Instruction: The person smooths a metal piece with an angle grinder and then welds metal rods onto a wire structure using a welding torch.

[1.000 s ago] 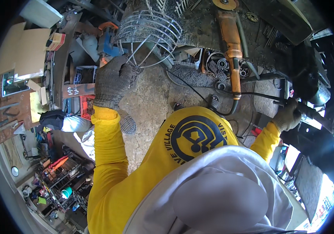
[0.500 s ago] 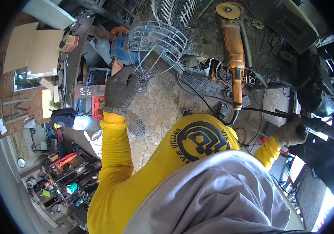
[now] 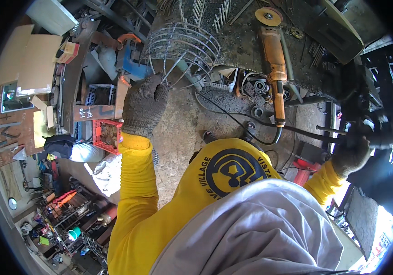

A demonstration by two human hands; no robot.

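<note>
My left hand [image 3: 142,104], in a grey-brown knit glove, is closed round the lower rods of a domed cage of bent metal bars [image 3: 176,45]. The cage stands out beyond the fingers, over the near edge of a dark workbench. At the far right, my right hand [image 3: 350,156], also gloved, is closed at a dark object beside a dark metal frame. Shadow and blur hide what the fingers hold there. Between the hands, an orange angle grinder [image 3: 274,57] with a tan disc lies across the bench, its handle over the near edge and its cable hanging.
The dark workbench [image 3: 240,48] carries metal rods and comb-like pieces. A blue clamp [image 3: 130,64] is left of the cage. A red crate [image 3: 107,135] and a white sack [image 3: 106,173] stand near my left forearm. The grinder's black cable [image 3: 233,112] crosses the floor area.
My right hand has moved outward to the right, deeper into shadow. The left hand still grips the cage, which has barely shifted. The view has turned slightly.
</note>
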